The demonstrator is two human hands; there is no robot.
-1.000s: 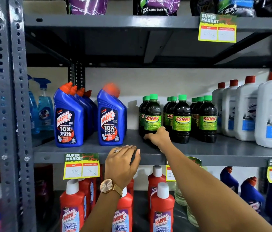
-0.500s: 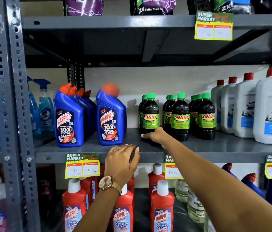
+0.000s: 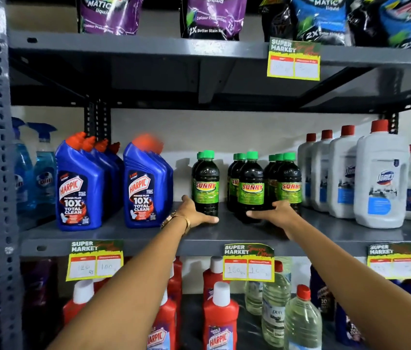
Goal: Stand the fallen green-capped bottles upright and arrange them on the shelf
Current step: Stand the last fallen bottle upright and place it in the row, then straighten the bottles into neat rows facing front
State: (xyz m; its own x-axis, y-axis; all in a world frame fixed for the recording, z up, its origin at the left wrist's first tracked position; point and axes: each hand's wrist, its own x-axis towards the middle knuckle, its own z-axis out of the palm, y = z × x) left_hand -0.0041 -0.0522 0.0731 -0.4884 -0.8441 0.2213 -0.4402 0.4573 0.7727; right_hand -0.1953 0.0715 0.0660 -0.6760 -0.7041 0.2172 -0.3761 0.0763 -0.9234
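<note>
Head view: every green-capped bottle [image 3: 251, 185] in sight stands upright on the grey metal shelf [image 3: 350, 233], in three rows running front to back, between the blue bottles [image 3: 146, 185] and the white jugs [image 3: 381, 178]. The task looks nearly done; only squaring the rows seems left. The left hand [image 3: 194, 214] cups the left front bottle's base, its grip loose. The right hand [image 3: 278, 213] rests open against the middle and right rows. The bottles are smooth, dark, round plastic with glossy green labels.

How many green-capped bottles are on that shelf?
8 show: two in the left row, three in the middle, three on the right. More may hide behind.
</note>
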